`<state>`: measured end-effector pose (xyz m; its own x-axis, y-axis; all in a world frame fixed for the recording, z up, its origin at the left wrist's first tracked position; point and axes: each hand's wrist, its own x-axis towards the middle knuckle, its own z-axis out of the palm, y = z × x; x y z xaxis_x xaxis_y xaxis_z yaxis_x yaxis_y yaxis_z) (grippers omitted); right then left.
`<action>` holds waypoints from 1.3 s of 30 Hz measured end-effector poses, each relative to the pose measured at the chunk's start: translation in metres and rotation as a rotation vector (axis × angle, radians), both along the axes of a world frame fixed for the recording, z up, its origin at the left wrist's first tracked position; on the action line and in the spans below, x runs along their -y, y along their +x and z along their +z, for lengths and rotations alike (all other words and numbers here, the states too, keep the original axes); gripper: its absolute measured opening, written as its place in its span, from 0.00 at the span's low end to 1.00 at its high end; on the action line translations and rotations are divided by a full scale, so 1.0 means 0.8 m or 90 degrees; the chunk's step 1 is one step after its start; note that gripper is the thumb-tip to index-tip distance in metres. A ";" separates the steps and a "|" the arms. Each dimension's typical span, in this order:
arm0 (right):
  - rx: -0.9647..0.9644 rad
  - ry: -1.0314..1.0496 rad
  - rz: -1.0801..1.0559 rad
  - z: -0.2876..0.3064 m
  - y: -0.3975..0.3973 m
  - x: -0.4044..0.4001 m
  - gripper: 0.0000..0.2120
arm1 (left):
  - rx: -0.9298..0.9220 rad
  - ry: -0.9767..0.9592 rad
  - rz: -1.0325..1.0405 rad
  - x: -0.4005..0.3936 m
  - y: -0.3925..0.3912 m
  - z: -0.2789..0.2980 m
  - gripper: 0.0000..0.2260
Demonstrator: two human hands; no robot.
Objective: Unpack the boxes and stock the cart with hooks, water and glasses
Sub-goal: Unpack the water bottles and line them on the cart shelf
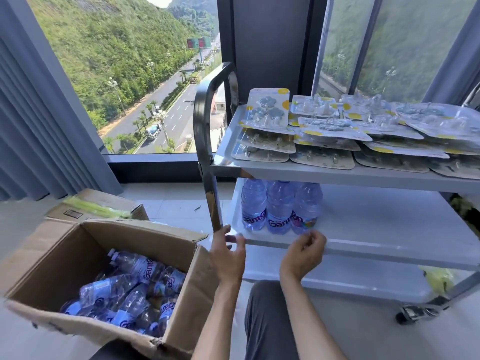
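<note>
Left hand: grip spread, fingers relaxed, holding nothing, at the front left corner of the cart's middle shelf. Right hand: grip loosely curled, holding nothing, at that shelf's front edge. Three water bottles stand upright in a row at the shelf's left end. The top shelf carries overlapping hook packs; count not determinable. The open cardboard box, left on the floor, contains many bottles lying flat.

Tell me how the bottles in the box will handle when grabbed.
The bottles look full, so probably heavy for their size. They lie on their sides in the box, so likely to roll. Their smooth plastic may be slippery.
</note>
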<state>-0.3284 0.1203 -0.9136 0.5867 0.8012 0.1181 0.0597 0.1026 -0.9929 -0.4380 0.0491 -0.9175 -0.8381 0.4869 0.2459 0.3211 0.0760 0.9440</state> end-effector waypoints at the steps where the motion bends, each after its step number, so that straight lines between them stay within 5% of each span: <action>1: 0.016 0.019 0.039 -0.006 -0.009 0.016 0.08 | -0.027 0.014 0.032 0.017 -0.013 -0.002 0.09; 6: 0.119 0.009 0.330 -0.021 -0.083 0.072 0.05 | 0.009 -0.010 0.219 0.092 -0.101 -0.016 0.10; 10: 0.232 -0.017 0.571 -0.029 -0.164 0.108 0.08 | 0.125 -0.161 0.312 0.129 -0.163 -0.046 0.08; 17: 0.500 -0.112 0.851 -0.055 -0.278 0.158 0.17 | 0.363 -0.395 0.231 0.172 -0.223 -0.116 0.13; 22: 0.705 -0.071 0.799 -0.071 -0.306 0.153 0.12 | 0.434 -0.432 0.224 0.165 -0.252 -0.138 0.16; 27: 0.682 -0.031 0.692 -0.084 -0.316 0.151 0.11 | 0.461 -0.497 0.241 0.155 -0.275 -0.160 0.22; 39: 0.642 -0.060 0.687 -0.098 -0.332 0.151 0.14 | 0.202 -0.769 0.167 0.156 -0.329 -0.201 0.28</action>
